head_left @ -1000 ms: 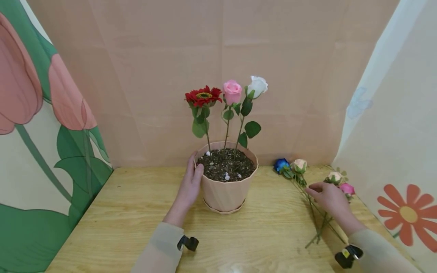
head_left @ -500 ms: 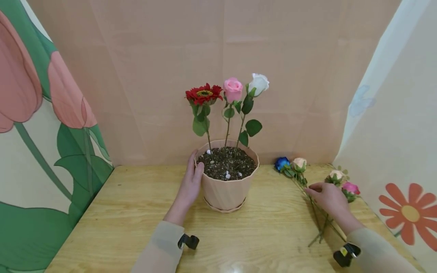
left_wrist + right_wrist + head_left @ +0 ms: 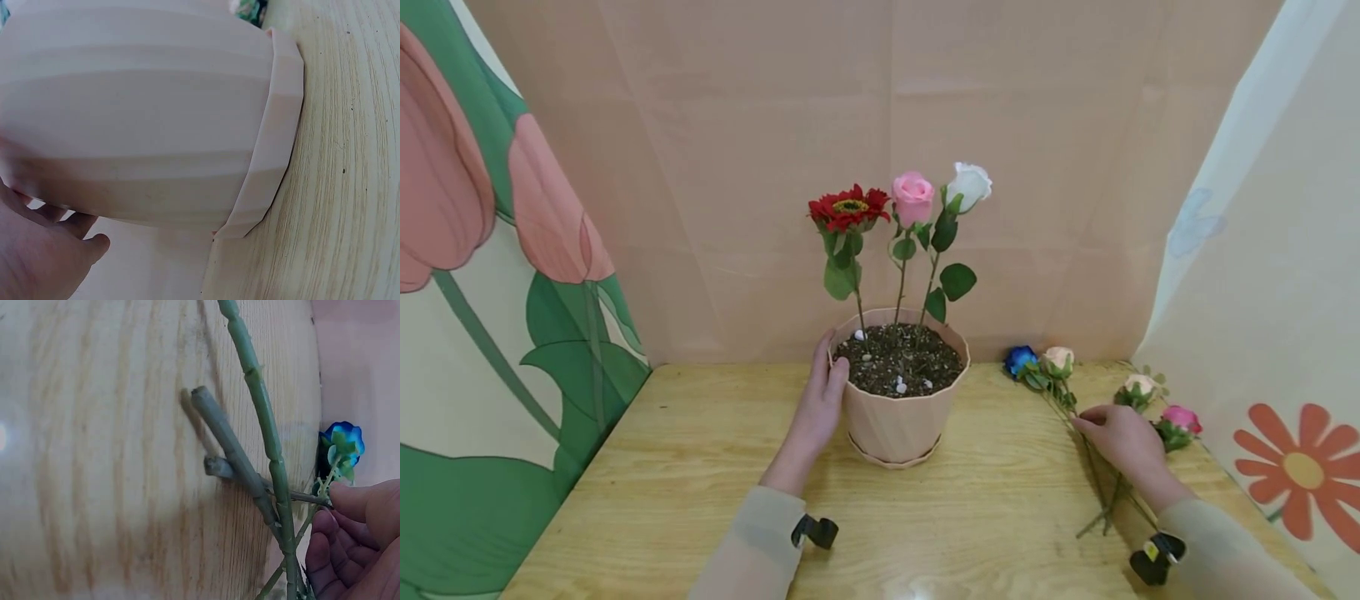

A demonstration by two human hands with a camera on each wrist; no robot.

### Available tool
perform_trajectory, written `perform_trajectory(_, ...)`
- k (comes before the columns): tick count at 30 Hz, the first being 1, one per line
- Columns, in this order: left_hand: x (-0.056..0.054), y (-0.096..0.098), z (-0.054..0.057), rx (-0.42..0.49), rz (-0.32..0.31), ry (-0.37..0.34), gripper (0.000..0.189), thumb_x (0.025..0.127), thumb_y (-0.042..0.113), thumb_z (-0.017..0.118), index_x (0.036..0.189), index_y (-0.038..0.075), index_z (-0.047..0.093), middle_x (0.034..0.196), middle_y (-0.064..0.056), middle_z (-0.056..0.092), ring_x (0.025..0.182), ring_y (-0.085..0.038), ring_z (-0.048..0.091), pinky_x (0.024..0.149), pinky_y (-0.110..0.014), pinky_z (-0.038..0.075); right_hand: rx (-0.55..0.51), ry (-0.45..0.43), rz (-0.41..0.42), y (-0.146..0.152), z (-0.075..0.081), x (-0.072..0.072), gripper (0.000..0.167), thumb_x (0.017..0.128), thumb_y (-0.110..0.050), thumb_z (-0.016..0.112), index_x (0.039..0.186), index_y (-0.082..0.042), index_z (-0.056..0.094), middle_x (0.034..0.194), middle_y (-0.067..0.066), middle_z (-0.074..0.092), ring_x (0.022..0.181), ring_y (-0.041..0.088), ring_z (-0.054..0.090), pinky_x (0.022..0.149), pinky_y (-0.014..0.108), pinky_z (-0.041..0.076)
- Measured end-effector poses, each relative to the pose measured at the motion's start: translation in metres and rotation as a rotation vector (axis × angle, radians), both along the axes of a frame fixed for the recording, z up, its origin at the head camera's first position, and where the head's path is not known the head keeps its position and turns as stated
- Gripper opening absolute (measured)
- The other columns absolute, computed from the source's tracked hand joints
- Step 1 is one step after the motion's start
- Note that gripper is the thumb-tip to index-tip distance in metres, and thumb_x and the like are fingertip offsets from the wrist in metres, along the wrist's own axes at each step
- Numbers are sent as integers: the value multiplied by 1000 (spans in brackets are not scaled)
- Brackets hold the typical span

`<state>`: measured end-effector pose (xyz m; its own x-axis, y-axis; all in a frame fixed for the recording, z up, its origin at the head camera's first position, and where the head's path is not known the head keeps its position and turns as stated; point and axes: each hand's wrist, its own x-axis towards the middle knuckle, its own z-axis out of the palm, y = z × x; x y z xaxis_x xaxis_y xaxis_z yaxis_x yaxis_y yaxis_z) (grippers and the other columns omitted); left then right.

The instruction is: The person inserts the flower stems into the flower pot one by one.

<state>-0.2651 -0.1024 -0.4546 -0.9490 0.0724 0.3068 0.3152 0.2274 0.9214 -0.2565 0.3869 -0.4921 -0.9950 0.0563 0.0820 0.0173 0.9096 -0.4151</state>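
Observation:
A pale pink flowerpot (image 3: 898, 425) filled with dark soil stands on a matching saucer (image 3: 275, 125). Planted upright in it are a red daisy-like flower (image 3: 849, 208), a pink rose (image 3: 913, 200) and a white rose (image 3: 969, 185). My left hand (image 3: 822, 407) holds the pot's left side, thumb by the rim. Over on the right, my right hand (image 3: 1123, 442) pinches a thin rose stem (image 3: 306, 498) between thumb and fingers. Around it lie a blue rose (image 3: 1021, 361), a peach rose (image 3: 1058, 360), a cream rose (image 3: 1138, 387) and a bright pink rose (image 3: 1182, 419), with stems crossing.
The wooden table (image 3: 700, 467) ends at a pinkish cloth backdrop (image 3: 737, 167). A tulip-printed panel (image 3: 557, 208) borders the left and a flower-printed panel (image 3: 1300, 333) the right. Small white pebbles (image 3: 901, 385) dot the soil.
The bright pink rose has shifted to the right, away from my right hand. Both hands stay nearly where they were; the head view has shifted slightly.

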Motion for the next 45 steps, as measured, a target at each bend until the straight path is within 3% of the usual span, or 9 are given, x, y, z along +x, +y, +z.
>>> perform_trajectory(20, 3, 1, 1, -2, 2, -20, 65, 121, 43, 40, 179, 27, 14, 183, -10, 16, 166, -38, 20, 132, -61, 20, -51, 24, -8, -2, 4, 3, 35, 108, -26, 70, 119, 6, 81, 117, 30, 77, 101, 50, 73, 81, 61, 58)
perform_trajectory(23, 3, 2, 1, 0, -2, -10, 64, 121, 41, 39, 179, 25, 15, 183, -12, 16, 165, -40, 20, 132, -62, 20, -77, 22, -11, -3, 9, 5, 38, 110, -25, 67, 124, 8, 78, 115, 28, 78, 94, 40, 74, 77, 55, 59)
perform_trajectory(29, 2, 2, 1, 3, 3, -2, 64, 121, 40, 39, 178, 24, 16, 183, -14, 16, 165, -42, 21, 131, -63, 20, -137, 0, -22, -10, 21, 10, 49, 113, -34, 61, 136, 8, 72, 98, 12, 81, 81, 18, 71, 75, 46, 59)
perform_trajectory(39, 2, 1, 1, 2, -2, -7, 65, 121, 43, 39, 179, 26, 14, 183, -12, 15, 166, -39, 19, 132, -61, 20, -218, 41, -8, -31, 46, 14, 55, 115, -38, 59, 144, 8, 67, 98, 10, 81, 89, 28, 76, 69, 38, 58)
perform_trajectory(45, 2, 1, 1, 5, -9, 2, 64, 122, 40, 38, 179, 23, 14, 183, -14, 15, 166, -40, 18, 132, -62, 20, -253, 146, 9, -49, 62, 19, 54, 114, -41, 62, 142, 4, 71, 114, 19, 81, 92, 30, 80, 72, 33, 60)
